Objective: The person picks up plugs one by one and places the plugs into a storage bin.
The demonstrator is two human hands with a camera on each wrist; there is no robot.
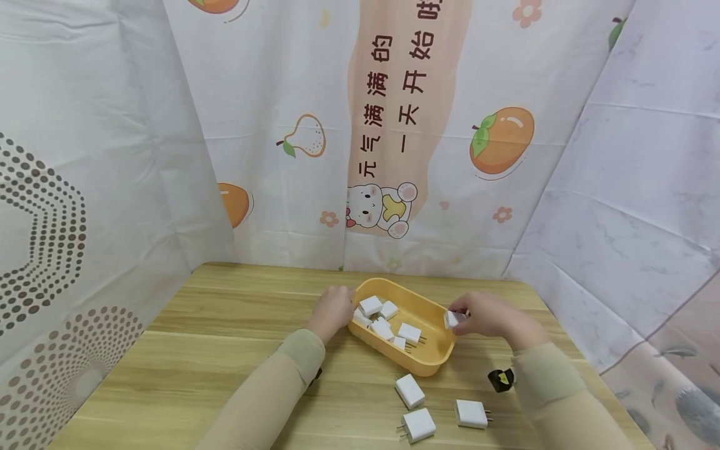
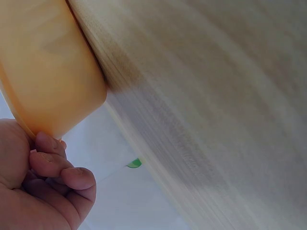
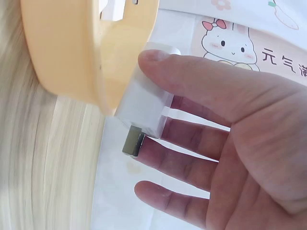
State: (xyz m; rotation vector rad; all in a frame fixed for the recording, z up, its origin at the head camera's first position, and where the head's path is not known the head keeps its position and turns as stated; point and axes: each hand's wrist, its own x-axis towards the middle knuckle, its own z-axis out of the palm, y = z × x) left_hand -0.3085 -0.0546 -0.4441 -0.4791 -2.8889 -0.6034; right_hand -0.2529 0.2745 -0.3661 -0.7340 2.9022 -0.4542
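Observation:
A yellow plastic bin stands on the wooden table with several white charger plugs inside, mostly toward its left end. My left hand pinches the bin's left rim between thumb and curled fingers, as the left wrist view shows. At the opposite end, my right hand holds a white charger plug between thumb and fingers, right at the bin's right rim. Metal prongs stick out from the lower end of that plug. In front of the bin lie three more charger plugs on the table.
A small black object with a yellow mark is near the right wrist. Another dark bit shows partly behind the left sleeve. Printed curtains hang behind the wooden table and on both sides.

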